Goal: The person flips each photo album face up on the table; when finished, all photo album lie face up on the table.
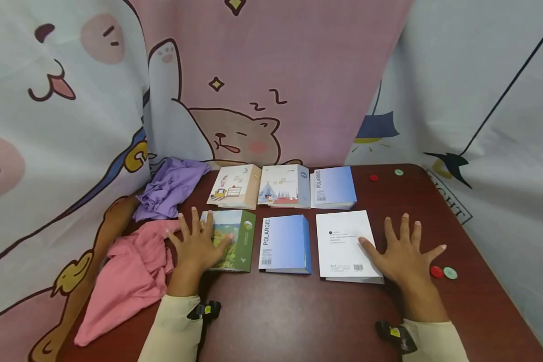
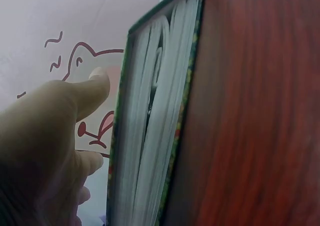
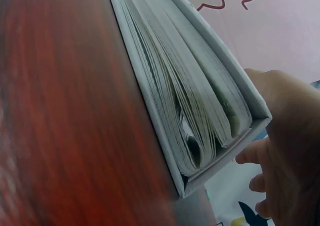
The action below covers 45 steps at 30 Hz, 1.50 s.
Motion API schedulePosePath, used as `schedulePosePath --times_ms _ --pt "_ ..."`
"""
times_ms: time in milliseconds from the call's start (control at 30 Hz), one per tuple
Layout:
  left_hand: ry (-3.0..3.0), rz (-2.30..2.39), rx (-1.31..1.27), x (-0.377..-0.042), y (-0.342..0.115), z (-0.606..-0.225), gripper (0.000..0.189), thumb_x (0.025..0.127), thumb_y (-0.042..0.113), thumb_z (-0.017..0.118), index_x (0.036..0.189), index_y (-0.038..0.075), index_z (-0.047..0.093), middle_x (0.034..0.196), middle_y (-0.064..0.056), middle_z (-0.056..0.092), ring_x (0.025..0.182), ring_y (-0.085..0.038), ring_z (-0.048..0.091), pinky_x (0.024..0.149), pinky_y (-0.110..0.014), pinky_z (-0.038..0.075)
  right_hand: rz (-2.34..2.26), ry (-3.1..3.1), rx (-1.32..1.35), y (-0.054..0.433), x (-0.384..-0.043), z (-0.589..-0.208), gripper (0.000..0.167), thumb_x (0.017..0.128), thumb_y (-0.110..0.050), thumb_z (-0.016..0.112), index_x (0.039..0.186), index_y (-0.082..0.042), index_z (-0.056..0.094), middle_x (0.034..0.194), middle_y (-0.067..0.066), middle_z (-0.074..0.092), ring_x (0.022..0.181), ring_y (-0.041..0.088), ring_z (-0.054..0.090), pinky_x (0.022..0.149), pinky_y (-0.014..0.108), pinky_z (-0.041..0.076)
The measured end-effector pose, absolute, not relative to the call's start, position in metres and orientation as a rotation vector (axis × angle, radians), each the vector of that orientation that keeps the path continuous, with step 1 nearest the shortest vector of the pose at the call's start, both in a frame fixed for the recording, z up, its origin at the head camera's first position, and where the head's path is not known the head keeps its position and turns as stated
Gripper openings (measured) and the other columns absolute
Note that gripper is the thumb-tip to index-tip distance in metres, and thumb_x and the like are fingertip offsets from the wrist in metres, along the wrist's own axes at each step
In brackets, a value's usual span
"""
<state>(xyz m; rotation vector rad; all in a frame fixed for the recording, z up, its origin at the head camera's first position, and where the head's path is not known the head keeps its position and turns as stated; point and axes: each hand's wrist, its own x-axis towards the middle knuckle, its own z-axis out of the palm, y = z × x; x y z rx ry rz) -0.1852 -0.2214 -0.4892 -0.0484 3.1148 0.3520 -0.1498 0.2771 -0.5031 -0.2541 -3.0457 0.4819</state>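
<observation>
My left hand [image 1: 196,254], fingers spread, lies at the left side of a green landscape-covered photo album [image 1: 248,246], its thumb over the cover. In the left wrist view, the album's page edges [image 2: 150,110] stand beside that hand. At the front right, my right hand [image 1: 404,261] is spread too, its thumb over the right edge of a white photo album [image 1: 341,241]. Page edges of the white album [image 3: 185,85] fill the middle of the right wrist view. Between the two lies a blue POLAROID album [image 1: 284,246]. Neither hand grips anything.
Behind stand a cream album [image 1: 235,183], a tent-picture album [image 1: 282,183] and another blue album [image 1: 334,186]. Purple cloth [image 1: 172,186] and pink cloth [image 1: 136,271] lie left. Red and green discs [image 1: 450,273] lie on the right of the brown table [image 1: 298,322]; printed curtains surround it.
</observation>
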Motion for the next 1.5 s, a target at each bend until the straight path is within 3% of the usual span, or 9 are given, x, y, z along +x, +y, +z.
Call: schedulePosePath --times_ms 167,400,667,900,1167,1500 --pt "3.106 0.366 -0.032 -0.184 -0.221 -0.490 0.105 0.100 0.082 0.045 0.176 0.015 0.021 0.183 -0.023 -0.009 0.166 -0.058 -0.015 0.119 -0.091 -0.012 0.485 -3.048 -0.244 0.277 -0.149 -0.505 0.117 0.095 -0.089 0.041 0.173 -0.004 0.023 0.178 0.036 -0.004 0.164 0.063 -0.008 0.105 0.100 -0.012" --pt "3.116 0.349 0.125 -0.185 -0.219 -0.488 0.107 0.096 0.087 0.047 0.177 0.021 0.021 0.185 -0.020 -0.005 0.168 -0.055 -0.011 0.119 -0.093 0.000 0.499 -3.019 -0.194 0.270 -0.152 -0.499 0.115 0.096 -0.087 0.042 0.173 -0.004 0.023 0.179 0.035 -0.001 0.165 0.063 -0.006 0.106 0.101 -0.010" --pt "3.092 0.413 0.433 -0.179 -0.222 -0.475 0.111 0.089 0.077 0.071 0.175 0.022 0.029 0.184 -0.020 0.010 0.168 -0.056 0.006 0.121 -0.092 0.008 0.517 -2.953 0.095 0.224 -0.168 -0.459 0.108 0.095 -0.080 0.056 0.173 -0.009 0.031 0.182 0.029 0.010 0.169 0.055 0.001 0.113 0.095 -0.014" --pt "3.076 0.508 0.639 -0.175 -0.227 -0.483 0.112 0.084 0.069 0.082 0.172 0.018 0.037 0.181 -0.021 0.023 0.164 -0.061 0.020 0.119 -0.091 0.021 0.597 -2.999 0.342 0.173 -0.189 -0.441 0.101 0.098 -0.078 0.055 0.174 -0.016 0.031 0.184 0.019 0.015 0.170 0.050 0.008 0.120 0.092 -0.007" --pt "3.046 0.648 0.781 -0.179 -0.227 -0.491 0.114 0.081 0.060 0.090 0.172 0.017 0.036 0.180 -0.017 0.029 0.165 -0.053 0.026 0.122 -0.086 0.023 0.682 -3.035 0.519 0.129 -0.205 -0.441 0.098 0.098 -0.079 0.057 0.174 -0.022 0.031 0.183 0.015 0.022 0.170 0.046 0.015 0.120 0.092 0.007" --pt "2.944 0.766 0.909 -0.179 -0.229 -0.493 0.103 0.080 0.048 0.095 0.164 0.008 0.051 0.176 -0.020 0.038 0.163 -0.060 0.023 0.119 -0.091 0.020 0.809 -3.125 0.754 0.089 -0.227 -0.453 0.090 0.102 -0.067 0.063 0.174 -0.024 0.032 0.181 0.017 0.028 0.170 0.044 0.019 0.125 0.088 0.005"
